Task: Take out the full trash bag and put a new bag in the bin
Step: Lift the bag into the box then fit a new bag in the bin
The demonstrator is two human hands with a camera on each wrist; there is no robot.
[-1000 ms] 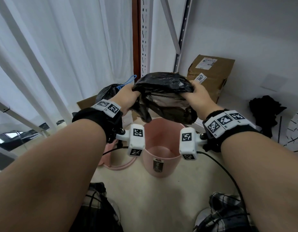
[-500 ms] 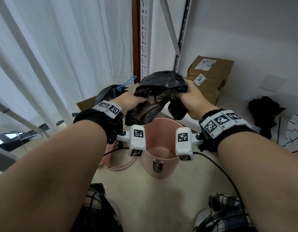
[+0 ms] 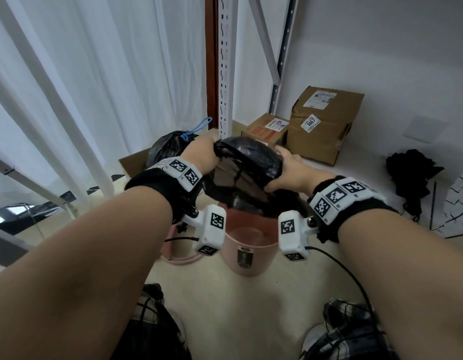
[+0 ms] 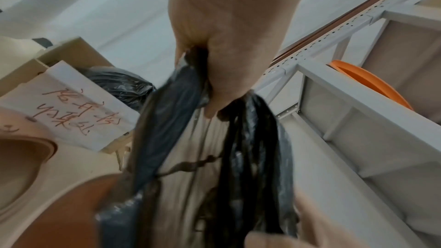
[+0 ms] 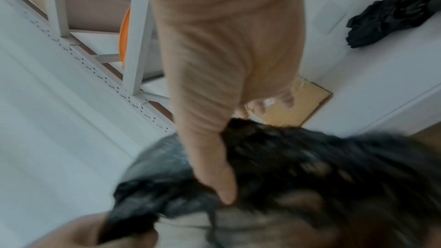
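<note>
While you hold the new black trash bag (image 3: 247,162) stretched between both hands, its mouth hangs directly above the pink bin (image 3: 247,252), and that vertical line-up is what the next move likely turns on: the bin sits below and slightly nearer to you than the bag, between your two wrists. Your left hand (image 3: 199,157) is curled tight around a bunched edge of the bag, with the plastic coming out of your fist in dark twisted folds in the left wrist view. Your right hand (image 3: 290,170) grips the opposite edge, thumb pressed over crumpled film; that wrist view is blurred, so the finger positions stay unclear. The bag's opening runs left to right between your hands, and neither hand looks nearer the bin than the other. The bag is thin, wrinkled and partly see-through, its lower part drooping toward the bin's rim; whether it touches the rim I cannot tell. Behind your left hand, a tied-off full black bag (image 3: 168,146) with a blue drawstring rests in a cardboard box, so the removal looks done.
</note>
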